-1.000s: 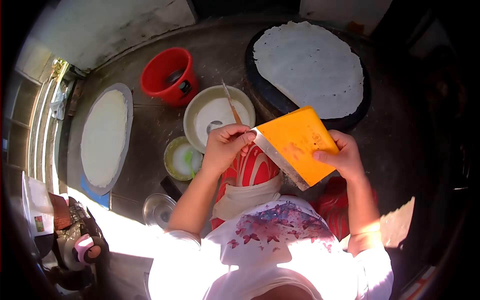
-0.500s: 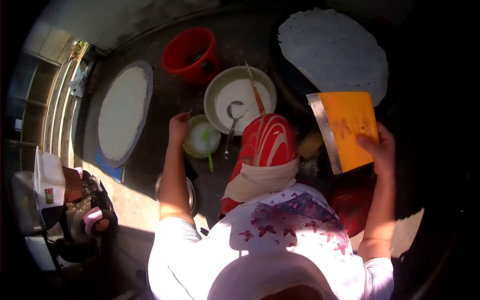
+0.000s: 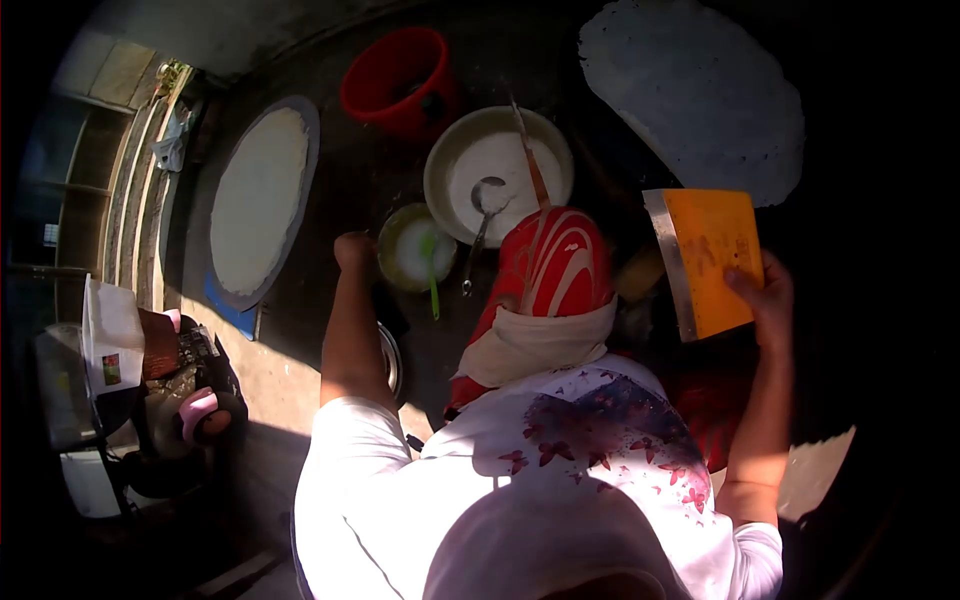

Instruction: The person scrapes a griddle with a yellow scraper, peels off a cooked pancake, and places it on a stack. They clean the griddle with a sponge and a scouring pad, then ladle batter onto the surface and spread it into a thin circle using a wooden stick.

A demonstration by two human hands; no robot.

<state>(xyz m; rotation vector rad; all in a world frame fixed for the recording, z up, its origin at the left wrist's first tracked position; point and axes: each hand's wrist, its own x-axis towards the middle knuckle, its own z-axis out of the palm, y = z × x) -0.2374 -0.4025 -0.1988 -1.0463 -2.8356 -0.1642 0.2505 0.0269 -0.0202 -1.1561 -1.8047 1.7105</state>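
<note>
Head view: right hand (image 3: 768, 295) grips scraper (image 3: 708, 262) edge; left hand (image 3: 352, 250) closed beside small bowl (image 3: 412, 252).

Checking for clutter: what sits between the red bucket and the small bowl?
Head view: the large white bowl's left rim edges in; otherwise dark floor between red bucket and small bowl.

floor (image 3: 330, 300): dark, grimy | sunlit patch (image 3: 270, 385) lower left | pale wall (image 3: 200, 30) top | shelving (image 3: 100, 200) at left

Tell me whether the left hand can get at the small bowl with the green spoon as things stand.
Probably yes. The left hand is right beside the small bowl, at its left rim, with nothing between them. Whether they touch, I cannot tell.
</note>
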